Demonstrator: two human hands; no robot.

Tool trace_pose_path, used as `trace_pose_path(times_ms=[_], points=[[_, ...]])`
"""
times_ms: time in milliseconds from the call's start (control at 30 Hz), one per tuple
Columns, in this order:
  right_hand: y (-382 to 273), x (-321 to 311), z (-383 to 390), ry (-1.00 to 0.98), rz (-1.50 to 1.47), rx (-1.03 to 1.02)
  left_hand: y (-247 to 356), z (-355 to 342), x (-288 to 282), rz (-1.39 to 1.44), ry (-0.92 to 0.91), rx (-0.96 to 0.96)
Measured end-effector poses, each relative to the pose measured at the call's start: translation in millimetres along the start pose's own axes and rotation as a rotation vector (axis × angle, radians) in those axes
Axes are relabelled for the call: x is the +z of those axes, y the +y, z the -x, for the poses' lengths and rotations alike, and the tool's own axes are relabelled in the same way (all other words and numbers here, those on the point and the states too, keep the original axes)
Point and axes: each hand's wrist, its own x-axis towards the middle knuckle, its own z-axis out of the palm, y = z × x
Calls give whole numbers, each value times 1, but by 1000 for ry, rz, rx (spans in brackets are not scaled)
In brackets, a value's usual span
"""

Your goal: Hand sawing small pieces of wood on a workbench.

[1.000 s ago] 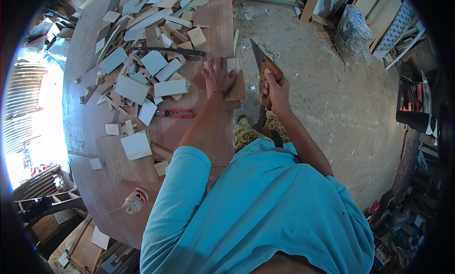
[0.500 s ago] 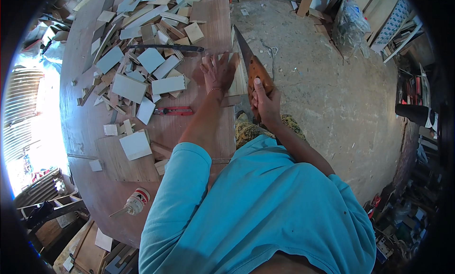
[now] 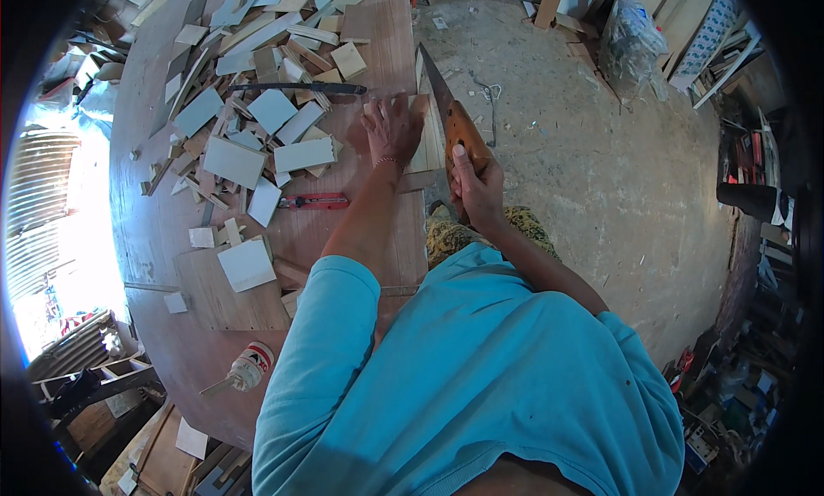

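Observation:
My left hand (image 3: 393, 129) lies with its fingers spread on a pale wooden board (image 3: 425, 157) at the right edge of the table. Beside it, my right hand (image 3: 479, 190) is wrapped round the brown wooden handle (image 3: 466, 136) of a handsaw. The saw's blade (image 3: 436, 80) points away from me along the board's outer side. Whether its teeth touch the wood cannot be made out. A flat strip of wood (image 3: 416, 182) sticks out near my left wrist.
Wood offcuts (image 3: 236, 159) are heaped on the table's left, with a dark bar (image 3: 335, 88) across them. A red-handled tool (image 3: 316, 202) lies near my left forearm. A white glue bottle (image 3: 251, 367) lies nearer me. On the floor are a wire (image 3: 493, 93) and a plastic bag (image 3: 633, 41).
My right hand and the saw have shifted slightly left and toward me. My left hand stays on the board, its fingers moved only a little.

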Motion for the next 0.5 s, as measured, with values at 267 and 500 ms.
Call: trace_pose_path(times_ms=[267, 500], points=[[19, -11, -18, 34, 56, 61, 0, -15, -1, 15, -71, -98], [42, -8, -59, 160, 614, -112, -4, -22, -3, 15, -50, -130]])
